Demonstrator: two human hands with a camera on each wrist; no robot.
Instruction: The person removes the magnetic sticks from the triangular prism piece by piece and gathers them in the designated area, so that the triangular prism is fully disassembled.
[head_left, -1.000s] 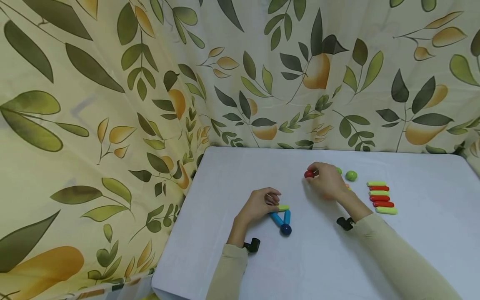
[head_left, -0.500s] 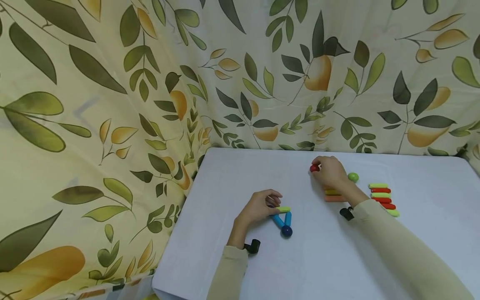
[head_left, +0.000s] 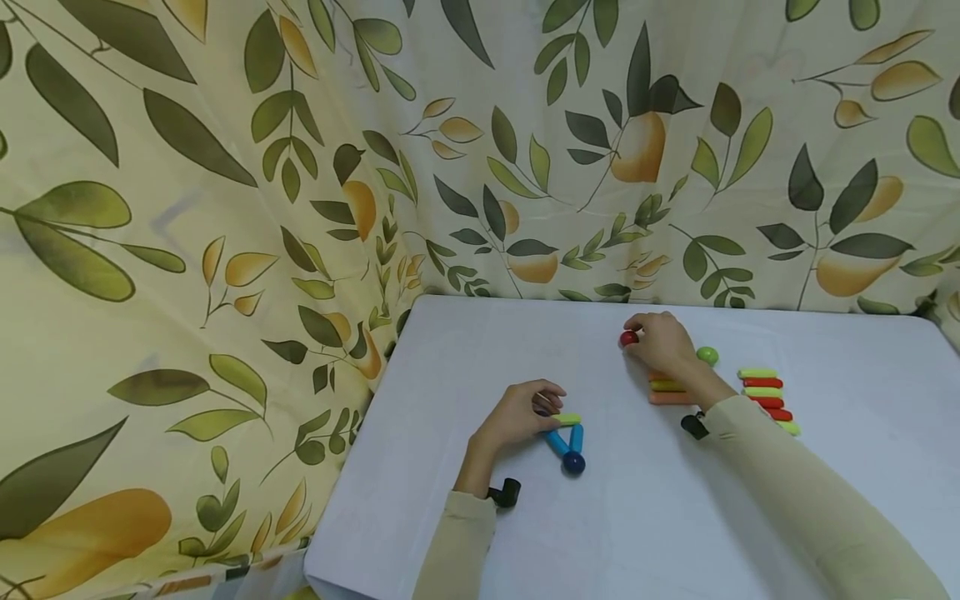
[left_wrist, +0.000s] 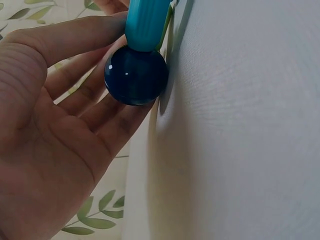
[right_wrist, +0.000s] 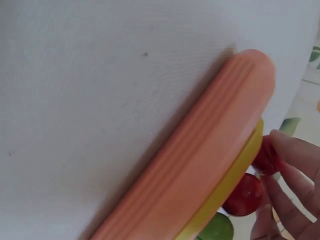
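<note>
My left hand [head_left: 519, 412] pinches the left end of a yellow-green rod [head_left: 568, 419], at the corner of a small triangle on the table. Two blue rods [head_left: 577, 437] run from that rod to a dark blue ball [head_left: 573, 463]. In the left wrist view the dark blue ball [left_wrist: 136, 75] sits at the end of a blue rod [left_wrist: 147, 25], close to the thumb. Toward the table's back, my right hand [head_left: 663, 343] pinches a red ball [head_left: 628, 338]. The right wrist view has this red ball [right_wrist: 266, 156] between the fingertips, with a second red ball [right_wrist: 243, 195] just beside it.
Orange and dark yellow rods [head_left: 670, 398] lie under my right wrist. Right of it are a green ball [head_left: 707, 356] and a stack-like row of red and yellow-green rods [head_left: 763, 392]. A patterned curtain [head_left: 480, 167] stands behind the white table [head_left: 465, 333].
My right hand has moved a little back and to the right with the red ball, uncovering the orange and dark yellow rods. The left hand and triangle have stayed in place.
</note>
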